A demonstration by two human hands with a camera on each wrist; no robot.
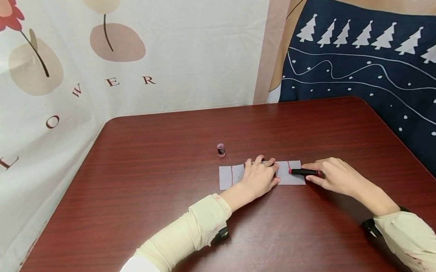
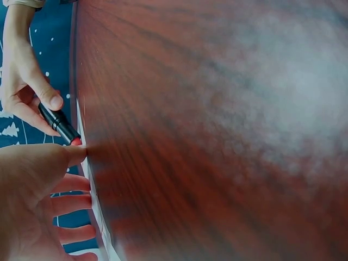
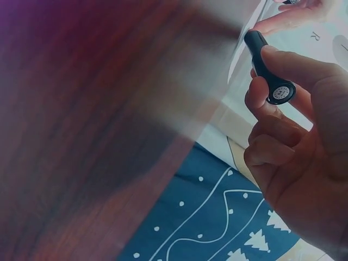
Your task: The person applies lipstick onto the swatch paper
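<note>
In the head view, white paper (image 1: 225,177) lies on the table, with one red line near its left end and a shorter one at its right part. My left hand (image 1: 259,177) rests on its middle with fingers spread, so I cannot tell whether it is one piece or several. My right hand (image 1: 334,175) pinches a black lipstick (image 1: 303,172) between thumb and fingers, its red tip touching the paper at the lower end of the short line. A sticker shows on the lipstick's base (image 3: 281,93) in the right wrist view.
A small clear-topped cap (image 1: 221,149) with a dark band stands behind the paper, towards the left. The dark red wooden table (image 1: 132,188) reaches a printed white curtain (image 1: 199,51) at the back and a navy cloth with white trees (image 1: 364,64) at the right.
</note>
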